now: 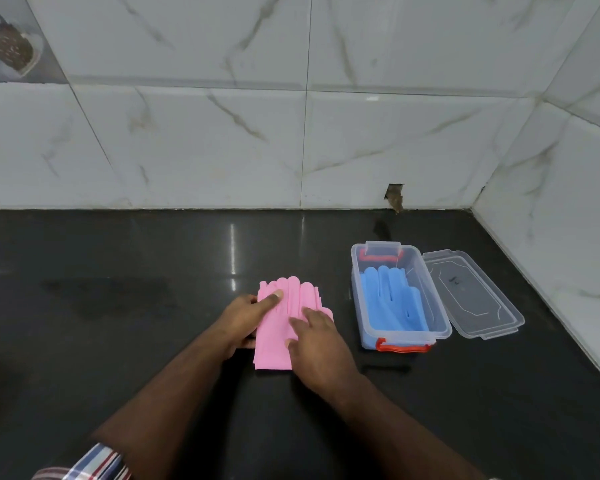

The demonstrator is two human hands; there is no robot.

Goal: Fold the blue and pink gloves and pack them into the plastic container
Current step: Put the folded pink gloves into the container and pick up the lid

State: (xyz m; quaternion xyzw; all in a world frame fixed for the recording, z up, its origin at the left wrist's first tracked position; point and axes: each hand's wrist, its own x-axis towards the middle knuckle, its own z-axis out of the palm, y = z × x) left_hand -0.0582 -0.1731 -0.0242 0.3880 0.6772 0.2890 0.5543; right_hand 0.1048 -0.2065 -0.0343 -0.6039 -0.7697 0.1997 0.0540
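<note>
For folding, the pink gloves (273, 346) were pressed to the counter (118, 323) by the flat right hand (317, 344) and pinched by the left hand (245, 318), beside the plastic container (356, 296) holding the blue gloves (392, 299).

A glossy black countertop (118, 306) meets white veined wall tiles (222, 133), with a chipped hole (394, 194) low down.

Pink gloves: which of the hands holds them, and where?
Left hand pinches the pink gloves at their left edge, thumb on top; right hand only presses flat on their right side.
</note>
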